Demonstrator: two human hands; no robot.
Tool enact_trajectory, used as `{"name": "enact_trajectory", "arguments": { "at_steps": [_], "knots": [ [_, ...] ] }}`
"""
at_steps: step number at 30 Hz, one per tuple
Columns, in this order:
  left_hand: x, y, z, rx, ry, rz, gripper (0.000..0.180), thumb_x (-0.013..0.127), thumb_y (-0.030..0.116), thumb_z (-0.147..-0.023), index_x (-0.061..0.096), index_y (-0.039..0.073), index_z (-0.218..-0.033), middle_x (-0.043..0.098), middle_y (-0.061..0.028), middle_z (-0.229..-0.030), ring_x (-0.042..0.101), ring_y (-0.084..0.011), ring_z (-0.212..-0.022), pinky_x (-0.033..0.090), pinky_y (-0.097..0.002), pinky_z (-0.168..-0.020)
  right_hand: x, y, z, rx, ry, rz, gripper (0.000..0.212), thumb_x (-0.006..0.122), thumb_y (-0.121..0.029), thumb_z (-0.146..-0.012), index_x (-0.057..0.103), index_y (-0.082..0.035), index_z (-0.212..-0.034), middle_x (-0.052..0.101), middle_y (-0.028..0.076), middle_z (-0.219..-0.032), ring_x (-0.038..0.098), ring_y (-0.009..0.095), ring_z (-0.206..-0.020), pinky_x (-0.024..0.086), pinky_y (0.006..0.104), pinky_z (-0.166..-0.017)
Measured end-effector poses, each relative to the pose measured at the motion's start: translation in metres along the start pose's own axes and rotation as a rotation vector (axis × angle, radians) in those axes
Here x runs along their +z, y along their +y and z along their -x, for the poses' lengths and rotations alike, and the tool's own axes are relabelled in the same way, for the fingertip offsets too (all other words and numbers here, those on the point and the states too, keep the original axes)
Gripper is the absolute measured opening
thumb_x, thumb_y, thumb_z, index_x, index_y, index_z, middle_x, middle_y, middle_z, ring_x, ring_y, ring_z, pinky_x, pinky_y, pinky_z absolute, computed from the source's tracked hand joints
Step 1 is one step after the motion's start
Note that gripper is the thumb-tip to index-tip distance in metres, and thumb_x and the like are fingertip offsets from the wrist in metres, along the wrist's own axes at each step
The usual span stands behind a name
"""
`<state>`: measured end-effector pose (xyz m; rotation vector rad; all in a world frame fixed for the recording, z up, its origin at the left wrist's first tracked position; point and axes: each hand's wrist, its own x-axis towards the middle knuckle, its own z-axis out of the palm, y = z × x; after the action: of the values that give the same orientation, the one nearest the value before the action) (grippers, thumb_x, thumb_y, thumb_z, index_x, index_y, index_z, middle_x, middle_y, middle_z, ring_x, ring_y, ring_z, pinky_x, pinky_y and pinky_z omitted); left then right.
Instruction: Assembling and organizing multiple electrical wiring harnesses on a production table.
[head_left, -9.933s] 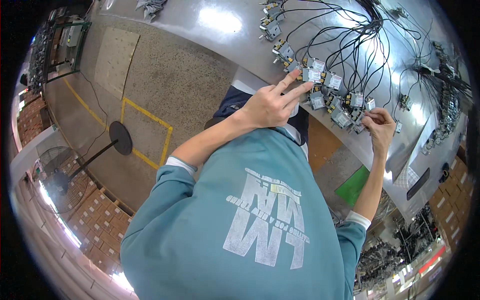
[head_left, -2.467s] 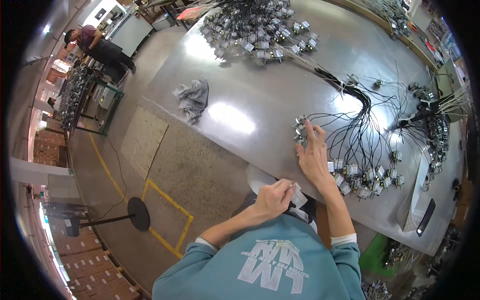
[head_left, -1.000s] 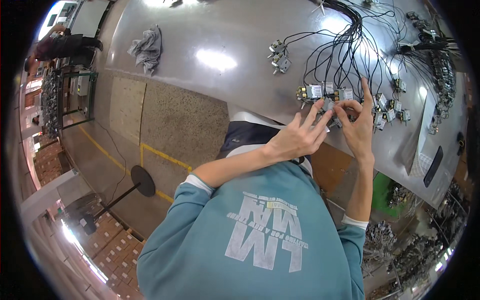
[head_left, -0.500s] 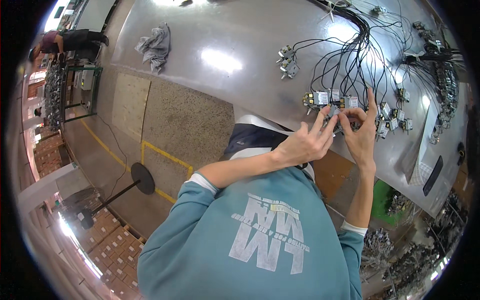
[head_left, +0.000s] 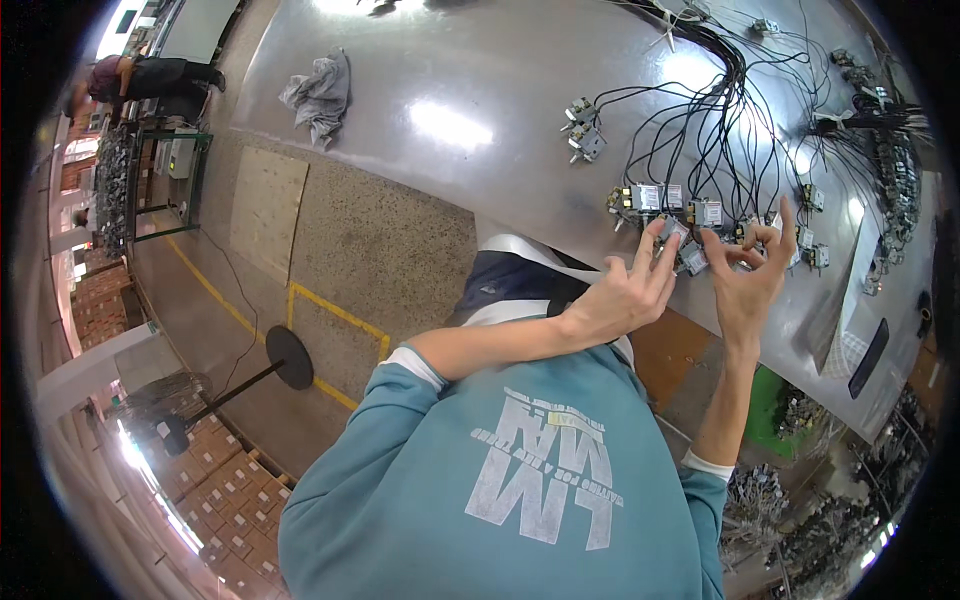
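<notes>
My worst risk is the near edge of the table (head_left: 500, 85): both hands are close to it, so a slip of the fingers could send a part over. The black cables (head_left: 738, 85) fan out in a loose tangle, and a tug on one crossing another could drag its neighbours. My right hand (head_left: 750, 292) has thumb and finger drawn near each other, clear of the piece I hold; I cannot tell whether anything thin is caught between them. My left hand (head_left: 622, 296) pinches one small metal box (head_left: 674, 231) by the fingertips, just beside the other boxes (head_left: 706, 213) near that edge; held by so little, I judge it could twist if pushed off-centre and knock the rest. Compared with half a second ago, the grey cloth (head_left: 320, 98) and the separate pair of boxes (head_left: 587, 143) lie as they did on the table. My right hand has drawn off to the right, opening a gap where its thumb was right at the box; my left pinch is much the same.
</notes>
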<state>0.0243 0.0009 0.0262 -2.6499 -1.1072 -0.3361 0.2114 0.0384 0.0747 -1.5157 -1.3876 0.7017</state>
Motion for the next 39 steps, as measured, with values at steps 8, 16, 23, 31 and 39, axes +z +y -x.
{"name": "enact_trajectory", "arguments": {
  "at_steps": [8,16,23,31,39],
  "knots": [
    [0.004,0.005,-0.006,0.025,-0.029,-0.096,0.022,0.063,0.014,-0.097,0.074,-0.002,-0.109,0.059,-0.0284,-0.151,0.058,-0.0536,-0.136,0.050,-0.0297,-0.054,0.006,0.010,0.008,0.007,-0.112,0.153,0.069,0.077,0.001,-0.096,0.048,-0.009,-0.158,0.061,0.005,-0.100,0.060,0.009,-0.078,0.054,0.0241,-0.070],
    [-0.016,-0.015,0.007,-0.030,0.107,0.340,0.015,0.067,0.013,-0.093,0.072,-0.001,-0.093,0.070,-0.0199,-0.134,0.064,-0.0505,-0.130,0.056,-0.0354,-0.065,0.014,0.009,0.011,-0.176,-0.262,0.336,0.031,0.071,-0.005,-0.100,0.070,-0.004,-0.132,0.070,0.011,-0.115,0.072,0.022,-0.098,0.057,0.0333,-0.085],
    [-0.046,-0.056,0.021,-0.646,-0.046,1.074,0.016,0.071,0.014,-0.102,0.070,0.000,-0.109,0.076,-0.0145,-0.095,0.078,-0.0351,-0.091,0.059,-0.0387,-0.070,0.032,-0.001,0.040,0.098,-0.270,-0.213,0.029,0.067,-0.011,-0.105,0.068,-0.002,-0.133,0.071,0.010,-0.116,0.070,0.018,-0.108,0.055,0.0336,-0.095],
    [-0.041,-0.065,0.024,-0.723,0.143,1.277,0.019,0.068,0.019,-0.107,0.069,0.000,-0.110,0.068,-0.0096,-0.075,0.056,-0.0098,-0.063,0.046,-0.0304,-0.056,0.046,-0.020,0.046,0.122,-0.342,-0.214,0.021,0.073,-0.015,-0.104,0.072,-0.001,-0.120,0.071,0.006,-0.113,0.067,0.012,-0.104,0.054,0.0283,-0.093],
    [-0.037,-0.058,0.021,-0.774,0.114,1.460,0.028,0.059,0.027,-0.112,0.062,0.000,-0.106,0.057,-0.0132,-0.071,0.051,-0.0172,-0.063,0.046,-0.0352,-0.059,0.038,-0.024,0.042,0.019,-0.327,-0.204,0.012,0.073,-0.007,-0.102,0.071,0.001,-0.111,0.067,0.003,-0.105,0.063,0.010,-0.096,0.052,0.0259,-0.089]
  ]
}}
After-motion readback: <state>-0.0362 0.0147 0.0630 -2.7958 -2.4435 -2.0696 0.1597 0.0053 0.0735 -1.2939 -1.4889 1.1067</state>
